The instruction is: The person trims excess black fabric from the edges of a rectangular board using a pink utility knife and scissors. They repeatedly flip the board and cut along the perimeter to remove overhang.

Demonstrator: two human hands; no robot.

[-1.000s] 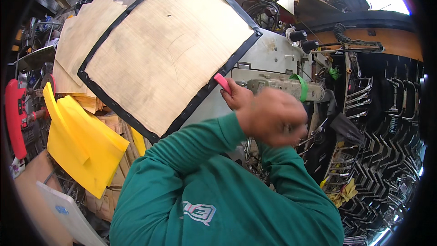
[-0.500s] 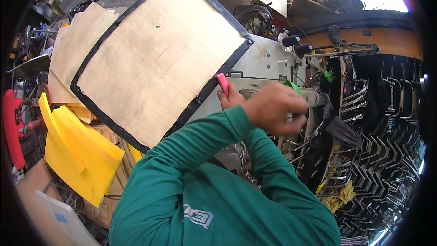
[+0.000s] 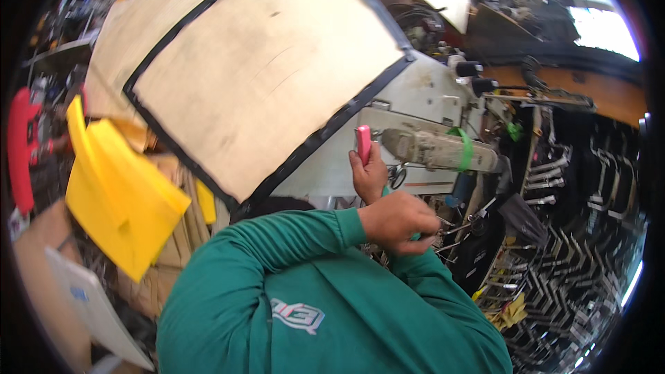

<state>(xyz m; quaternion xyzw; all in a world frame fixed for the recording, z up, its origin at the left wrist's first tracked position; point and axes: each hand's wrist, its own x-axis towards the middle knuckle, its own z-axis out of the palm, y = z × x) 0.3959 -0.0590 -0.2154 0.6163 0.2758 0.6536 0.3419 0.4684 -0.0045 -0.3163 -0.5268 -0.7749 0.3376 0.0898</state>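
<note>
My left arm crosses over to the right. My left hand [image 3: 400, 221] is closed at my right forearm, with a bit of the green sleeve [image 3: 416, 237] showing between its fingers. Upright in the closed fingers of my right hand [image 3: 371, 176] is a slim pink block-like thing [image 3: 364, 144]; its exact kind is unclear. Just right of that hand, dark-handled scissors [image 3: 397, 176] lie on the sewing machine's table. A large tan panel edged in black strip [image 3: 270, 76] rests in front of me, its near right edge close to the pink thing.
The sewing machine arm [image 3: 433, 149], wrapped with a green band, extends right of my hands. Yellow sheets [image 3: 125, 194] and a red tool [image 3: 21, 149] are at the left. Dark thread cones [image 3: 471, 69] stand at the back right. Many metal presser parts [image 3: 554, 256] hang at the right.
My left hand has come down from above the machine onto my right forearm. My right hand, still holding the pink thing, appears farther from the panel's edge. The view has shifted.
</note>
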